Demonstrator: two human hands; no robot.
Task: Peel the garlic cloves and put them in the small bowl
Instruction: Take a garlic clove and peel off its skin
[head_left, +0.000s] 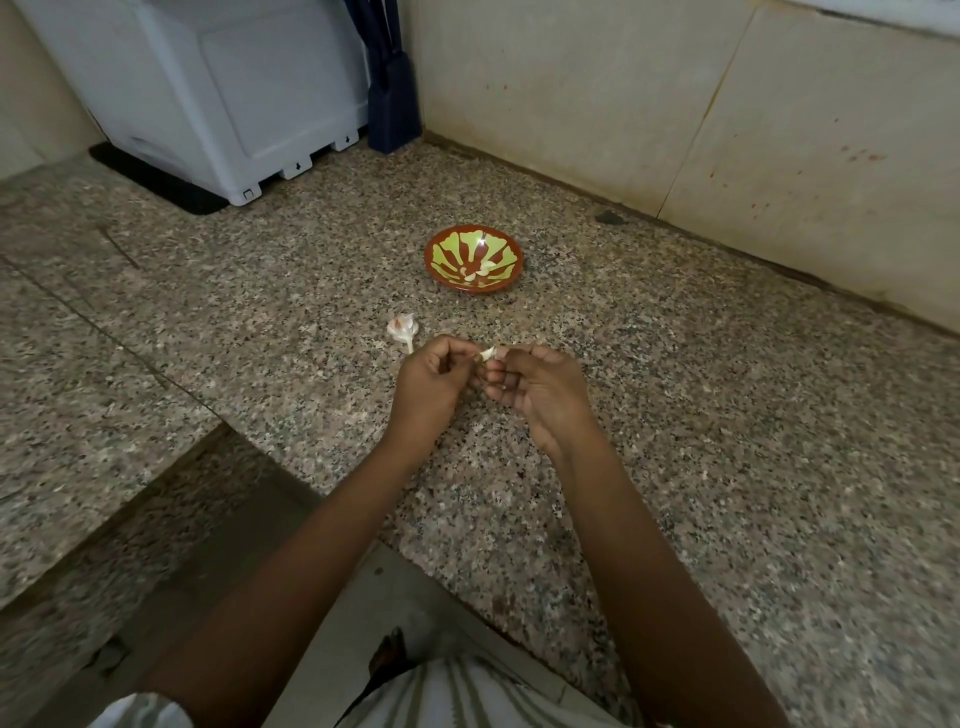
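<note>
A small red bowl (474, 258) with a yellow-green pattern sits on the granite counter and holds a few peeled pale cloves (480, 271). In front of it, my left hand (434, 384) and my right hand (535, 392) meet over the counter, fingers curled. Between their fingertips they pinch one small white garlic clove (487, 355). The rest of the garlic head (401, 331), papery white with a short stalk, lies on the counter just left of my left hand.
A white appliance (218, 93) on a black mat stands at the back left. A dark blue object (392, 104) leans in the corner. A tiled wall (675, 114) runs along the back right. The counter edge (441, 587) drops off below my forearms.
</note>
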